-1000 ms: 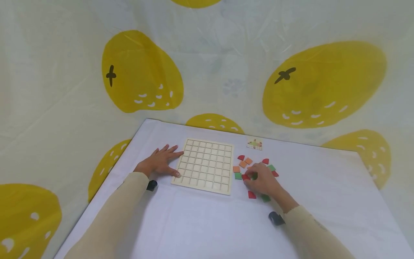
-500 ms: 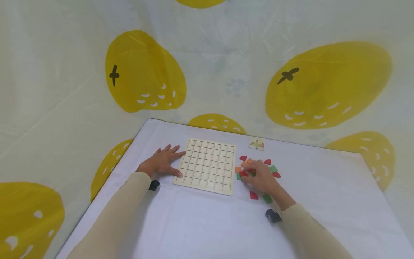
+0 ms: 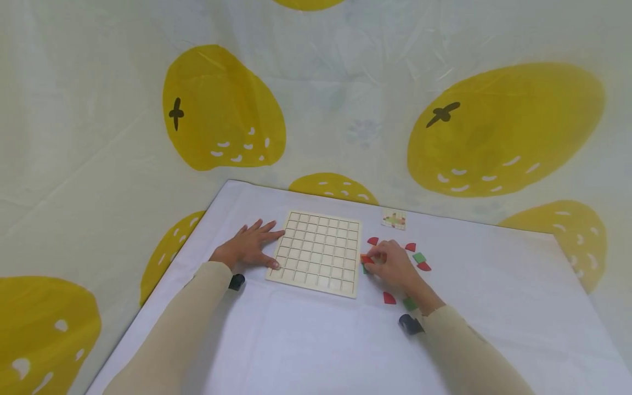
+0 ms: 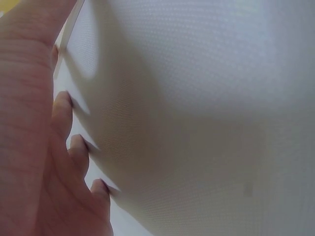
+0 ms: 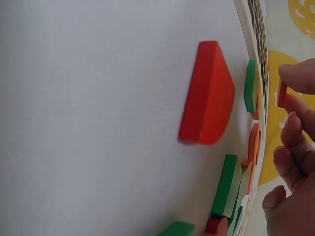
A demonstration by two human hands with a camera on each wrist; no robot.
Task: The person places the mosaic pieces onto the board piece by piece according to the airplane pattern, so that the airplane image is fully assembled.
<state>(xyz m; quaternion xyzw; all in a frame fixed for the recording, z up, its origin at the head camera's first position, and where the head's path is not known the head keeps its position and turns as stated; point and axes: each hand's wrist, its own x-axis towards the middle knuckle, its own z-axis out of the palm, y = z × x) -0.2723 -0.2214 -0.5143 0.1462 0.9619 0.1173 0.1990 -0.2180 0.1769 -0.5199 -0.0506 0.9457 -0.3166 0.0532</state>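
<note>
Board [image 3: 316,255]: pale, flat, grooved into squares
Red piece [image 5: 282,93]: thin, just beside the board's right edge, long axis near upright in the right wrist view; we cannot make out where its corner points
Right hand [image 3: 393,267]: thumb and finger pinching that piece
Left hand [image 3: 250,247]: fingers spread, holding nothing, at the board's left edge

wooden board [image 3: 316,253], smooth red block [image 5: 210,96], woven tablecloth [image 4: 206,64]
</note>
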